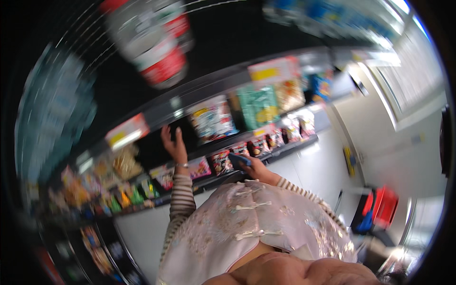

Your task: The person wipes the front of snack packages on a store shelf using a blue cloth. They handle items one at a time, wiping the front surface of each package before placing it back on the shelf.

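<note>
My left hand [174,146] is raised before a dark gap in the shelf, fingers apart and nothing in them; a bracelet [182,165] circles its wrist. To the right of it stands a white and blue snack bag [213,117]. My right hand [259,168] grips a flat blue object [239,160], perhaps a phone, in front of the lowest shelf. Close beyond that object are red and black snack packets [222,162]. A pink packet [199,167] sits between my two hands. Motion blur softens most of the shelf goods.
Large bottles with red labels [165,66] stand on the upper shelf. A price tag [127,131] juts from the shelf edge. Green bags [257,107] fill part of the middle shelf. At right are a red bin-like object [386,206] and the pale tiled floor [302,174].
</note>
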{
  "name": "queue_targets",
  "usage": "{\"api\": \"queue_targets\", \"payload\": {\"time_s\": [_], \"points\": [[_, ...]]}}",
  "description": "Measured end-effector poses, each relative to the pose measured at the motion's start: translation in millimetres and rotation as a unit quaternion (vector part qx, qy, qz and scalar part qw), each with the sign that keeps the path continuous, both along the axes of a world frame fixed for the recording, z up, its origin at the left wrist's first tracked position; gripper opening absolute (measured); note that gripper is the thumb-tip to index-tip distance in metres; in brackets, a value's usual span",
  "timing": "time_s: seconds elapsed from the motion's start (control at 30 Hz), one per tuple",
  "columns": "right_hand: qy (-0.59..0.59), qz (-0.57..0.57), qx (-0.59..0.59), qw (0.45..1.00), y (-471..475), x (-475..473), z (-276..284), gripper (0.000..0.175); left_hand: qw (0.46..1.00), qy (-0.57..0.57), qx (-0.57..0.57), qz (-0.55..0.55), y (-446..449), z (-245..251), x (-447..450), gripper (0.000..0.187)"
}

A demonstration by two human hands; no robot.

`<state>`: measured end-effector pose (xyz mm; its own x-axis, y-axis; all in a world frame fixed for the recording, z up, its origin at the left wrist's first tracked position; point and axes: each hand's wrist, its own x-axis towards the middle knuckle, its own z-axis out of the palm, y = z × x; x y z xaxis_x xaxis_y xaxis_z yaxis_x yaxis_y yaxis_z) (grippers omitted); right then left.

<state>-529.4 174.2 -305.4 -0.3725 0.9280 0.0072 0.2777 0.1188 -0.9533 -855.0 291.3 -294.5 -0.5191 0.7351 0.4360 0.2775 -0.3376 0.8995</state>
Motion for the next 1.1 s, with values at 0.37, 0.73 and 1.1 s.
{"api": "queue_targets", "payload": {"time_s": [0.37,0.73,1.1], "points": [[0.006,0.066,0.037,0.997,3.7,-21.4,-8.9,0.035,0.874,0.255,-0.002,0.414,-85.9,25.9,-177.0,0.066],[-0.033,0.077,0.041,0.996,-10.8,-64.9,-5.7,0.034,0.938,0.164,-0.088,0.291,-89.5,-8.4,-295.3,0.075],[-0.021,0.044,0.022,0.999,-47.9,-112.3,-19.9,0.028,0.984,-0.102,-0.145,0.029,-111.1,23.6,-315.8,0.056]]}}
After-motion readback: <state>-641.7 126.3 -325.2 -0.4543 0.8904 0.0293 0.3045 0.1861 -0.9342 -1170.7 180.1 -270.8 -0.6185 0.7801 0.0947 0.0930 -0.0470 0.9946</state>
